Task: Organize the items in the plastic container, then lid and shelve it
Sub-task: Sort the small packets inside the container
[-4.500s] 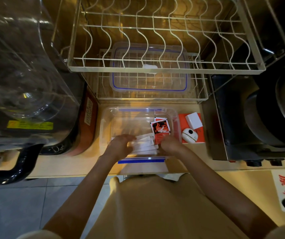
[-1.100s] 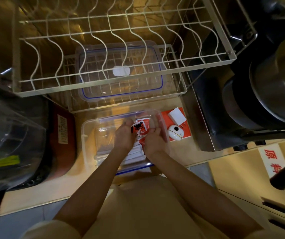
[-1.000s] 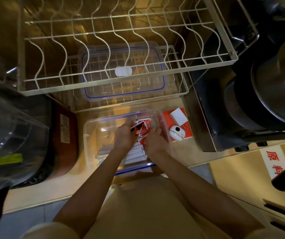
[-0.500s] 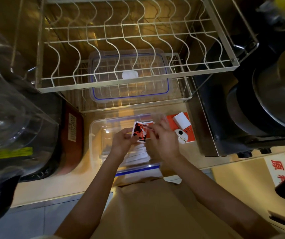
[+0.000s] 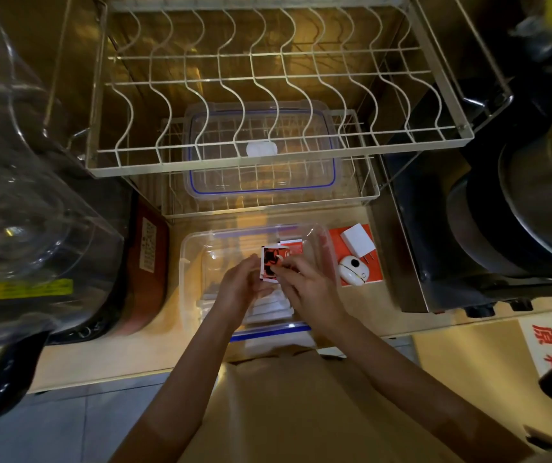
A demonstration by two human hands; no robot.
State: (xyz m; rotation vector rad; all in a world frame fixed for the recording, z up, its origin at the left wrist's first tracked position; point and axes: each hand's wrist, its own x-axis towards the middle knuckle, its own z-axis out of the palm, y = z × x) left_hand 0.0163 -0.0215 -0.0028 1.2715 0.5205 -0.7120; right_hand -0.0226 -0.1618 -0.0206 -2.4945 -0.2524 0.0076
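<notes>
The left hand and the right hand pinch a red-and-black packet between them above the open plastic container on the desk. White packets lie inside. Its lid rests on the wire shelf beyond.

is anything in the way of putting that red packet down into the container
Nothing visible. Both the left hand and right hand hold the red packet right over the open plastic container, whose lid sits on the rack behind.
</notes>
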